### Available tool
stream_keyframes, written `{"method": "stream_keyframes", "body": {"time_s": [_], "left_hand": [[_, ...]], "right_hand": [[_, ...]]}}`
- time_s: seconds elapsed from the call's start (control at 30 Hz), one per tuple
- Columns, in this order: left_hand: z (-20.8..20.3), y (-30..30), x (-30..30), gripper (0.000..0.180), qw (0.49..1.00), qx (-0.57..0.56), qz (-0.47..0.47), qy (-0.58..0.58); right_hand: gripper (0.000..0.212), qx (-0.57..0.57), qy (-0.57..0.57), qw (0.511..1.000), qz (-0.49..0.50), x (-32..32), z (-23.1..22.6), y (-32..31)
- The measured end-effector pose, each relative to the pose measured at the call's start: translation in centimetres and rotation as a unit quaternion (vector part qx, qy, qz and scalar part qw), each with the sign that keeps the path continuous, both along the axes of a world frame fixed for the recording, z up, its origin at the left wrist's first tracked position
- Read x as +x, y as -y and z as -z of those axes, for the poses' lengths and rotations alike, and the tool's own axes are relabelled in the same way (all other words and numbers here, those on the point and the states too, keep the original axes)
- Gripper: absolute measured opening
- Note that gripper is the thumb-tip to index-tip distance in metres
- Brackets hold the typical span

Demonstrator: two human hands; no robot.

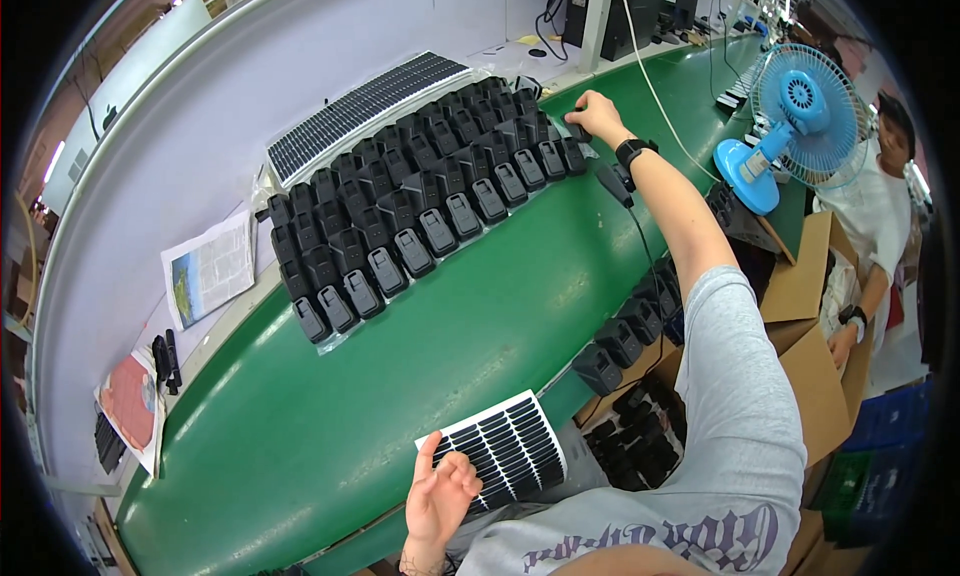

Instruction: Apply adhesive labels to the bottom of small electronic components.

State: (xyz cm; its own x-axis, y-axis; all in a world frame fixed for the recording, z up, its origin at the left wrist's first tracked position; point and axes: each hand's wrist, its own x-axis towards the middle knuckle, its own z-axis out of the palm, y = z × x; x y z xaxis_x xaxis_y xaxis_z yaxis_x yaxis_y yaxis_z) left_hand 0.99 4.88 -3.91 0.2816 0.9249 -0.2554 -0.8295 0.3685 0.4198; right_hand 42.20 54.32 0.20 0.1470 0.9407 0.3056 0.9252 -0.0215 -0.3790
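Observation:
My right hand (600, 119) reaches to the far right end of the rows, fingers closed on a small black plastic part (577, 132). Beside it, several rows of black plastic housings (400, 211) stand packed on the bench; the front row shows grey faces. Near my right wrist lies a black device with a cable (616, 185). My left hand (440, 491) is palm up near the front edge, index finger extended and the others loosely curled, with nothing visible in it. Just behind its fingers is a sheet of dark solar cells (510, 446) with a white border.
A larger solar-cell sheet stack (365, 111) lies behind the rows. A blue fan (790, 126) stands at the right. Black units (620, 341) line the near edge above open cartons (815, 346). A co-worker (875, 216) is at the far right. Papers (210, 266) and markers (168, 361) lie left.

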Motion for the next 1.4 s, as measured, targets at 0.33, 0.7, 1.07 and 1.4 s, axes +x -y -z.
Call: {"method": "stream_keyframes", "body": {"time_s": [0.33, 0.7, 1.07, 1.4], "left_hand": [[0.0, 0.0, -0.1, 0.057, 1.000, 0.001, -0.004, -0.005], [-0.2, 0.1, 0.0, 0.057, 1.000, 0.006, 0.001, -0.006], [-0.3, -0.6, 0.4, 0.057, 1.000, 0.021, -0.004, -0.021], [-0.6, 0.8, 0.3, 0.059, 0.999, 0.019, -0.018, -0.040]], "right_hand": [[0.041, -0.049, -0.154, 0.984, -0.069, -4.2, -1.0, 0.9], [0.046, -0.102, -0.266, 0.957, -0.058, -1.9, -0.2, 0.5], [0.058, -0.212, -0.175, 0.961, -0.041, -1.5, -5.5, 0.7], [0.047, -0.156, -0.287, 0.904, -0.275, -4.7, -19.2, 22.3]]}}
